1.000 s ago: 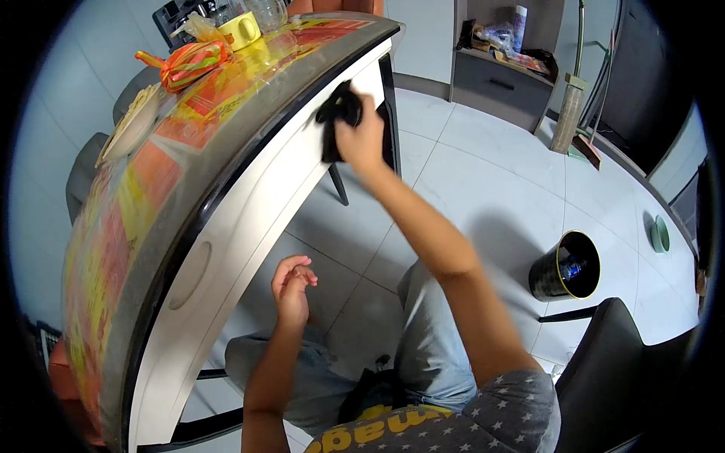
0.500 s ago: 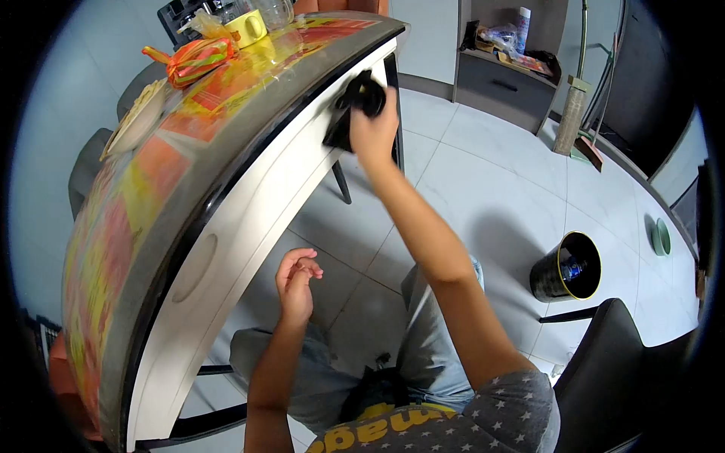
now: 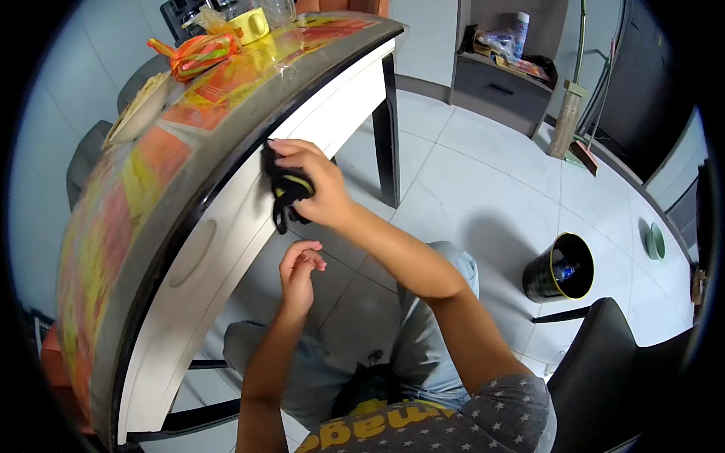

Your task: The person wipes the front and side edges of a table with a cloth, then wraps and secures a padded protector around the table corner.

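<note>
My right hand (image 3: 316, 181) is closed around a crumpled black cloth (image 3: 285, 185) with a yellowish-green stripe. It presses the cloth against the white side panel (image 3: 226, 204) of the table, just below the dark edge. Part of the cloth dangles under my fingers. My left hand (image 3: 299, 273) hangs in the air in front of the panel, holding nothing, its fingers loosely bent and a little apart. An oval recess (image 3: 194, 253) shows in the panel to the left of both hands.
On the patterned tabletop (image 3: 151, 162) are a plate (image 3: 143, 113), an orange striped bag (image 3: 198, 57) and a yellow mug (image 3: 250, 26). A black bin (image 3: 545, 275) and a dark chair (image 3: 604, 355) stand to my right. A broom (image 3: 565, 124) leans farther back.
My right hand has swept the black cloth along the panel, from near its far right end leftward and closer to me. The left hand has barely moved.
</note>
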Available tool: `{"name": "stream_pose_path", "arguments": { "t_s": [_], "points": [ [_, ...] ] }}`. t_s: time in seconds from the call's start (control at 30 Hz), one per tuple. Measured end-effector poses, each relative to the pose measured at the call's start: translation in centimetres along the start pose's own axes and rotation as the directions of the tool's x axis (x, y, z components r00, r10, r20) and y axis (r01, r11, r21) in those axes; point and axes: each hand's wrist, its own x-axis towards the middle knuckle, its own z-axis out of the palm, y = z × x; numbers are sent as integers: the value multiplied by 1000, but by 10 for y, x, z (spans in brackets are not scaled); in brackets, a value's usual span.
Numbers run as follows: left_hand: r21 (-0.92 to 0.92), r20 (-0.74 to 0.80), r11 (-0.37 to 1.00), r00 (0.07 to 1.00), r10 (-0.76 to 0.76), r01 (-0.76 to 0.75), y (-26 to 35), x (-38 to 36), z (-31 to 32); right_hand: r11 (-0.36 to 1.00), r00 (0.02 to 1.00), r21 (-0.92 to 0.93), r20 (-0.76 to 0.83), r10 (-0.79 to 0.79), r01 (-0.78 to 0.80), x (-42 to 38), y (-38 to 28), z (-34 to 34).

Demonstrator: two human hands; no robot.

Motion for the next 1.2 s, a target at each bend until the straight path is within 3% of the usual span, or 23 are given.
{"name": "stream_pose_path", "arguments": {
  "t_s": [0.1,0.17,0.23,0.37,0.5,0.57,0.63,0.7,0.77,0.83,0.9,0.93,0.97,1.03,1.1,1.2],
  "points": [
    [-50,-21,998,999,34,-35,6,1,-1,989,952,13,-269,148,-150,-10,30,-13],
    [-46,-52,998,998,44,-47,9,0,-4,930,812,24,-479,333,-367,9,41,-28],
    [-32,-67,998,996,55,-57,14,-3,-8,927,785,-72,-559,268,-368,32,61,-41],
    [46,-52,996,995,85,-83,16,-8,-24,942,760,-10,-594,264,-335,35,67,-17],
    [37,-49,998,997,55,-53,16,-12,-34,994,879,-11,-469,89,-106,9,36,29],
    [22,-51,997,996,68,-67,16,-16,-33,992,949,-120,-310,-60,23,-5,-1,59],
    [27,-54,998,997,52,-50,15,-19,-28,996,974,-72,-216,-63,48,-14,-19,69],
    [-130,-57,986,994,97,-104,12,-19,-24,996,994,23,-58,-90,91,-21,-33,69],
    [-117,-111,988,990,92,-104,16,-23,-12,976,974,151,137,-180,159,-28,-37,71],
    [-107,-167,989,983,81,-100,21,-26,-7,968,964,194,179,-195,159,-32,-37,61],
    [-22,-87,1000,996,-2,0,22,-25,-12,990,991,54,14,-131,130,-28,-35,34],
    [23,-53,999,998,-44,45,24,-25,-14,999,983,-40,-179,27,-34,-27,-26,29],
    [22,-60,999,997,-42,44,25,-25,-14,972,913,-97,-374,163,-214,-23,-14,24],
    [50,-119,996,991,-68,74,29,-26,-15,895,705,48,-598,381,-444,3,7,12],
    [57,-115,996,992,-56,63,27,-28,-23,828,682,-62,-602,415,-558,18,24,-1],
    [63,-122,996,991,-55,63,30,-31,-32,806,669,-67,-600,438,-588,22,29,-3]
  ]
}}
